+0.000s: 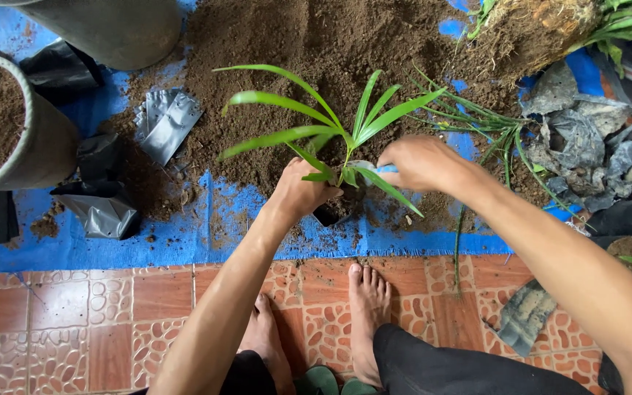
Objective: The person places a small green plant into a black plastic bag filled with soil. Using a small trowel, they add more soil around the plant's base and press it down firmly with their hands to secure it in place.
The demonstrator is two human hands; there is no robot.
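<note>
On the blue tarp, both hands at a palm seedling.

Left hand (303, 192) curled around the rim of a small black grow bag (334, 211), gripping it. Right hand (418, 162) closed on a pale scoop (363, 167), beside the seedling (345, 139) stem. Seedling stands upright in the bag at the edge of the soil heap (316, 44). Empty black bags (100, 197) lie to the left, bare feet (367, 307) on the tiles below.

Bare arms and bare feet; dark black trousers; no sleeves visible.
</note>
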